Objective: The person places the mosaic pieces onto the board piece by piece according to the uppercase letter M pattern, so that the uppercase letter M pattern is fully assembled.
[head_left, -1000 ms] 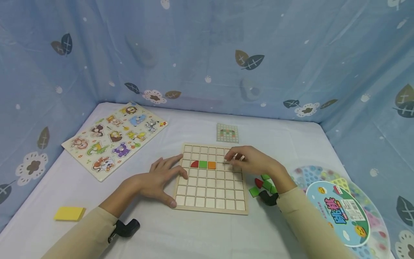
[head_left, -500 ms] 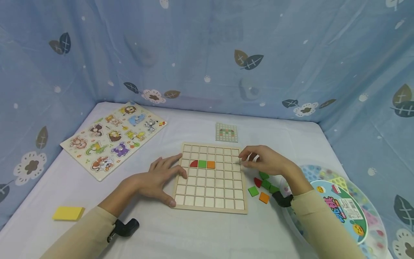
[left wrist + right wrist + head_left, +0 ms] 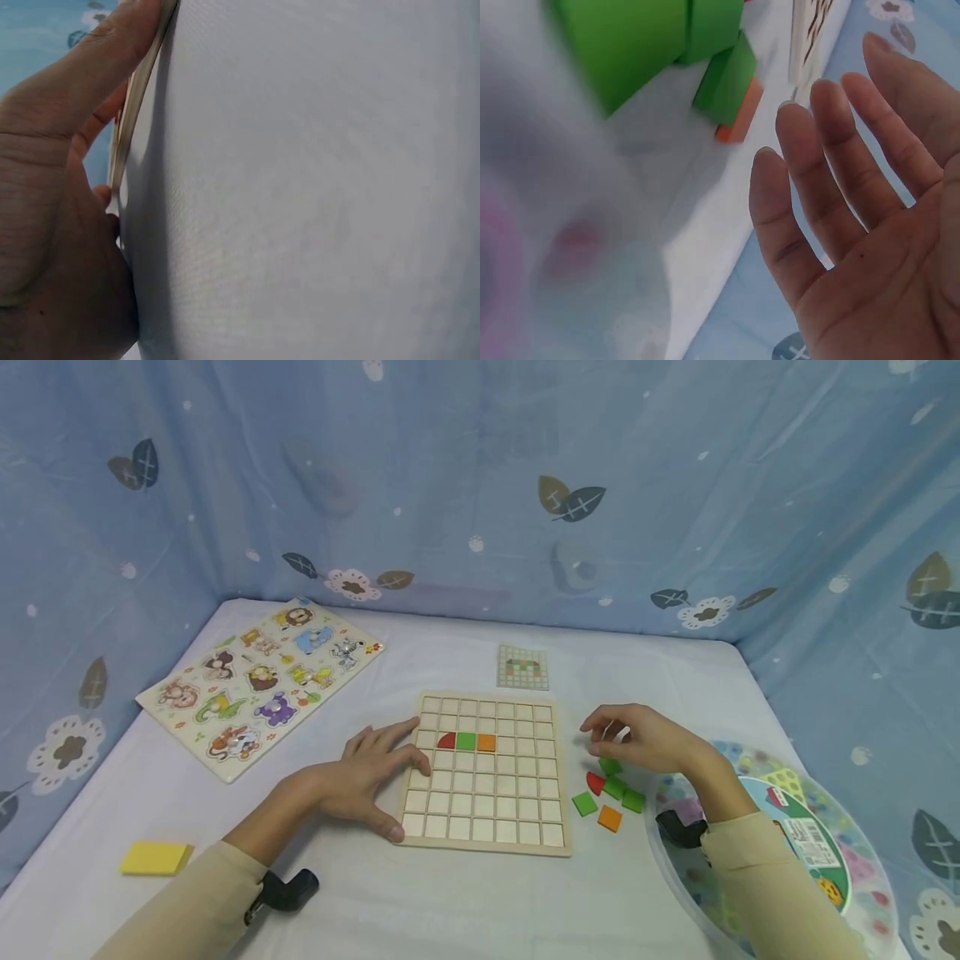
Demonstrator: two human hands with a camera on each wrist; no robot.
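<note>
A wooden grid board (image 3: 487,848) lies on the white cloth in the head view. In one of its rows sit a red quarter-round tile (image 3: 446,741), a green square tile (image 3: 466,742) and an orange square tile (image 3: 487,743), side by side. My left hand (image 3: 360,781) rests along the board's left edge, thumb near the front corner and fingers spread. Right of the board, my right hand (image 3: 648,743) hovers with loosely bent fingers and holds nothing. Beneath and in front of it are several loose green tiles (image 3: 584,803), a red tile (image 3: 596,783) and an orange tile (image 3: 610,818).
Behind the board lies a small pattern card (image 3: 522,667). An animal knob puzzle (image 3: 232,768) occupies the back left, and a yellow block (image 3: 156,857) the front left. A round clear package (image 3: 870,860) with a blue label is at the right, partly under the right forearm.
My right hand has moved right, from over the board to beside it, above the loose tiles. The loose orange tile has come into view. My left hand stays at the board's edge.
</note>
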